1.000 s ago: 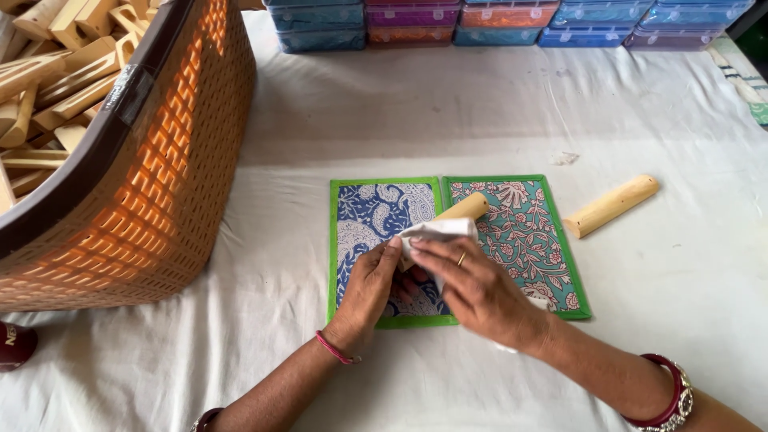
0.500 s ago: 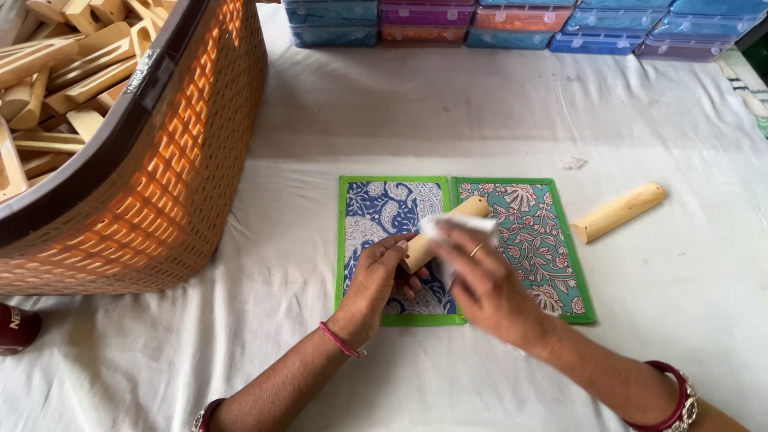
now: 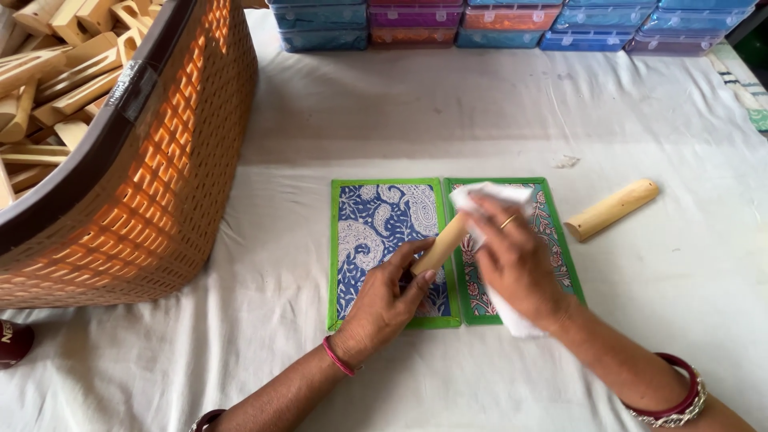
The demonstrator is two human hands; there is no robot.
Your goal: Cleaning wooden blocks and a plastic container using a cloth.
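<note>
Head view: a wooden stick [image 3: 440, 244] lies slanted over the middle of two printed mats, above the seam where the blue mat [image 3: 384, 240] and the red mat [image 3: 552, 240] meet. The left hand [image 3: 384, 300] has its grip closed round the stick's lower end, thumb and fingers wrapped on it. The right hand [image 3: 516, 260] has its grip closed on a white cloth [image 3: 488, 196], which covers the stick's upper end; more of the cloth hangs out below the palm, over the red mat's near edge. A ring shows on one finger of that hand, and bangles on both wrists.

Both mats have green borders and lie side by side, touching, on the white-covered worktop [image 3: 240, 352]. A second stick [image 3: 612, 210] lies just right of the red mat, apart from it. Well left of the mats stands a large orange basket [image 3: 152, 200] filled with wooden pieces [image 3: 56, 72]. Beyond the mats, at the worktop's far edge, runs a row of coloured boxes [image 3: 496, 20].
</note>
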